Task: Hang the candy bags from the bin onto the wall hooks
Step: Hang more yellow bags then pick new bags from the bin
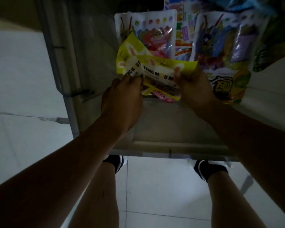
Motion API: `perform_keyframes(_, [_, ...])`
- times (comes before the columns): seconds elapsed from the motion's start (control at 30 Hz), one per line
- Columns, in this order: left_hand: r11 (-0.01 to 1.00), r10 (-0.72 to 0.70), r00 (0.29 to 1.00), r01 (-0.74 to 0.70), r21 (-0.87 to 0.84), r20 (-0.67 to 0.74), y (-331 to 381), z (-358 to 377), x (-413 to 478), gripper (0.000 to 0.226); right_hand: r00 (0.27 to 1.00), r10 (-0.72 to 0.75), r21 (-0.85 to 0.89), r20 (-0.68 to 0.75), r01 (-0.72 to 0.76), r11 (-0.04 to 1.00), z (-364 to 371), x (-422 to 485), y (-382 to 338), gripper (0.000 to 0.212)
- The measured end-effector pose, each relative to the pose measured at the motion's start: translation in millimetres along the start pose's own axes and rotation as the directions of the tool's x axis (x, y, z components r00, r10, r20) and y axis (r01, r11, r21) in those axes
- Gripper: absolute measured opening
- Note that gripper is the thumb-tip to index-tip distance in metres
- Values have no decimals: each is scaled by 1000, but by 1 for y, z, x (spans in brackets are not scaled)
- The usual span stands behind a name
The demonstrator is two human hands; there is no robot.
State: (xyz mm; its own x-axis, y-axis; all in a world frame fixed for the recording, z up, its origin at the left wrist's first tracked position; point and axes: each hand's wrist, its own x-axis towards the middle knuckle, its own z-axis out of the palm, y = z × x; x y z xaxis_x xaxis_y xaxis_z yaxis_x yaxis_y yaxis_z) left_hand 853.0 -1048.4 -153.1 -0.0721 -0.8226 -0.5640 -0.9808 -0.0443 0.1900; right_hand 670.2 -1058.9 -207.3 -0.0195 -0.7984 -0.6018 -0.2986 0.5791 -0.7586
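Two flat yellow plastic candy bags are held low over the clear plastic storage bin [163, 152] at the middle of the frame. The left yellow bag [130, 56] is pinched at its lower edge by the left hand [122, 99], its fingers [133, 80] clamped on the film. The right yellow bag [169, 67] overlaps it and is gripped at its lower right edge by the right hand [196, 91], fingers [179, 76] curled round the film.

Both bags are judged light, thin and floppy, with slick, crinkly film, so a firm pinch on the sealed border is called for. The top seal, where a hang hole would sit, is the better place to hold.

More stock is seen in the bin at the upper right: a large white-edged gummy bag [155, 35] and a large multicoloured bag [224, 46].

The bin's tall walls stand close at the left and near side, so a straight upward lift is favoured. Open white tiled floor [23, 79] lies at the left. No wall hooks are in view.
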Motion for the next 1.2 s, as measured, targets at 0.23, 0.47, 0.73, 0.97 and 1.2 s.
perform_keyframes(0.23, [929,-217,974,229,-291,72,1,17,39,59,983,-40,102,-177,59,993,-47,-6,-9,18])
perform_keyframes(0.47, [795,-406,908,405,-452,101,4,27,98,91,983,-63,51,-175,73,996,-64,1,0,34])
perform_keyframes(0.73, [886,-395,910,414,-208,128,2,22,104,42,981,-28,106,-194,49,993,-62,-1,2,26])
perform_keyframes(0.97, [963,-240,966,225,147,99,4,24,75,37,982,-4,171,-187,36,985,-60,-10,-16,15])
perform_keyframes(1.2, [954,-288,948,297,-44,137,13,6,62,27,974,-31,193,-223,75,978,-72,-18,-37,11])
